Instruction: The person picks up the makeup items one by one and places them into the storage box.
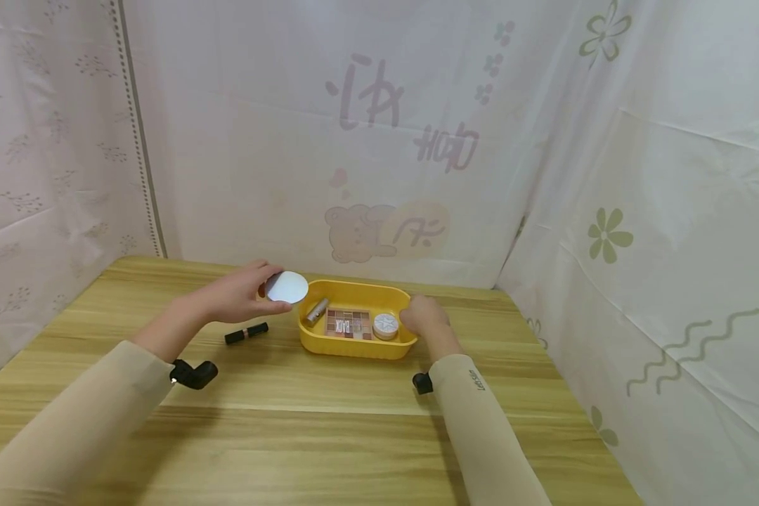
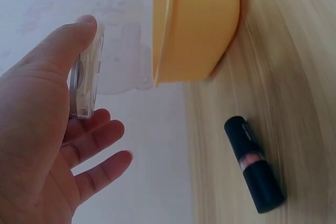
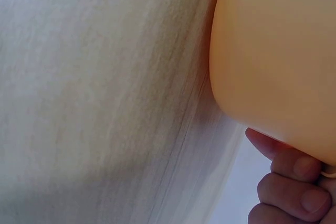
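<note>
My left hand (image 1: 243, 292) pinches a round flat compact (image 1: 287, 288) between thumb and fingers, just left of a yellow bin (image 1: 354, 349). Its face is pale and shiny; the left wrist view shows the clear edge of the compact (image 2: 90, 80). At the bin's right end, my right hand (image 1: 425, 316) grips the rim with curled fingers, also seen as a right hand (image 3: 294, 187) against the outer wall. Inside the bin lie a silvery tube (image 1: 318, 310), an eyeshadow palette (image 1: 348, 323) and a round white-lidded jar (image 1: 386, 325).
A black lipstick tube (image 1: 247, 333) with a pinkish band lies on the wooden table (image 1: 291, 436), left of the bin and below my left hand. Patterned pale curtains (image 1: 259, 140) hang behind the table and along both sides.
</note>
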`<state>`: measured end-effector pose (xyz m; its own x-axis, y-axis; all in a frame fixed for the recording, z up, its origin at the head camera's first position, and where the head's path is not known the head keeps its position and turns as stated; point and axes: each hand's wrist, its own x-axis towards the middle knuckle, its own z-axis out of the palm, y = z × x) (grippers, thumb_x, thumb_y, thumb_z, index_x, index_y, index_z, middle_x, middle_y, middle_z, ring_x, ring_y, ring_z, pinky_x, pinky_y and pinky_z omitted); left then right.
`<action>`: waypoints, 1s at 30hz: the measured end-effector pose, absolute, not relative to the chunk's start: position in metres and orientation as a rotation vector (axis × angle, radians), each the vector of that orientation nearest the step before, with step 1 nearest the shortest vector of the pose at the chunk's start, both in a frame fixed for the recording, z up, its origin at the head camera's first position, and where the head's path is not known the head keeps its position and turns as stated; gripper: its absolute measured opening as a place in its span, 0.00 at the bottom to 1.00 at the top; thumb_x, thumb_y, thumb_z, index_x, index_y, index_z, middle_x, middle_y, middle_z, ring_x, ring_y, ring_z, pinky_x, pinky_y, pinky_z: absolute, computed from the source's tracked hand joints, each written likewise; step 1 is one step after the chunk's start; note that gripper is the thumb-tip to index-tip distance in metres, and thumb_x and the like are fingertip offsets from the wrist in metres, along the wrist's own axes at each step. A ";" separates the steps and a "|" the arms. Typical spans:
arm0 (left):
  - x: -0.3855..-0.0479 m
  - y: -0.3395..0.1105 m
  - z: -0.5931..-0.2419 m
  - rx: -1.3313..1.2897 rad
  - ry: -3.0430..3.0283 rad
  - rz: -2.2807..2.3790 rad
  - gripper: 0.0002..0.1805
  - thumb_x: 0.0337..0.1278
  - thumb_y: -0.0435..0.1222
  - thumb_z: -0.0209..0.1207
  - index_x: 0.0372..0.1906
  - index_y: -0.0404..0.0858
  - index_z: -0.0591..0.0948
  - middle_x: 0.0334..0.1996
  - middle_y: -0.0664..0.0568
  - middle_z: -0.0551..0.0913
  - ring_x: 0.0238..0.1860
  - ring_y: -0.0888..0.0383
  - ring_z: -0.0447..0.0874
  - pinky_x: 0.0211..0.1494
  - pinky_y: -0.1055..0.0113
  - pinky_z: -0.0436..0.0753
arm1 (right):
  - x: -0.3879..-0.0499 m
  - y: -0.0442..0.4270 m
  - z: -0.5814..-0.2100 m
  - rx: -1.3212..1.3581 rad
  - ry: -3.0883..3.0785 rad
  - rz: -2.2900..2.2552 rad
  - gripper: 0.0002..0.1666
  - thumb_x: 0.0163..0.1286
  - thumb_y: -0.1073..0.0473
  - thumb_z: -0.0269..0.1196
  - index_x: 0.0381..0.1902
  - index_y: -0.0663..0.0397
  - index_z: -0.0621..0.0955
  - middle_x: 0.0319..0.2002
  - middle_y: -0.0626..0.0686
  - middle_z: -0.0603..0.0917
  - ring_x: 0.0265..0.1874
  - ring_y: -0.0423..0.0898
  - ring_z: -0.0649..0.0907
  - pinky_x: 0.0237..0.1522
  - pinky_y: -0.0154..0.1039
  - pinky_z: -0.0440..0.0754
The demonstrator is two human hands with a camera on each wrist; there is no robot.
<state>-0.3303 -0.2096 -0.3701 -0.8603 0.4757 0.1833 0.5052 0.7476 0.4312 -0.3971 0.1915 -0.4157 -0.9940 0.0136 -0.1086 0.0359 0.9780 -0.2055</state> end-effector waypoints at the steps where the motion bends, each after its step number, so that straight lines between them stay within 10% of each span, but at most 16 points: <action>1: -0.331 -0.207 -0.369 -0.810 -2.880 -0.741 0.46 0.69 0.61 0.70 0.77 0.33 0.73 0.59 0.43 0.79 0.51 0.52 0.80 0.57 0.53 0.83 | -0.397 0.192 -0.416 0.041 3.017 -0.315 0.32 0.78 0.54 0.54 0.75 0.60 0.79 0.60 0.61 0.86 0.51 0.57 0.83 0.52 0.52 0.83; 30: -0.357 -0.117 -0.354 -0.930 -3.008 -0.565 0.44 0.70 0.56 0.68 0.78 0.33 0.73 0.66 0.38 0.79 0.57 0.47 0.82 0.62 0.50 0.85 | -0.396 0.191 -0.416 0.064 3.009 -0.355 0.30 0.77 0.54 0.54 0.72 0.60 0.81 0.58 0.60 0.86 0.50 0.56 0.83 0.53 0.53 0.83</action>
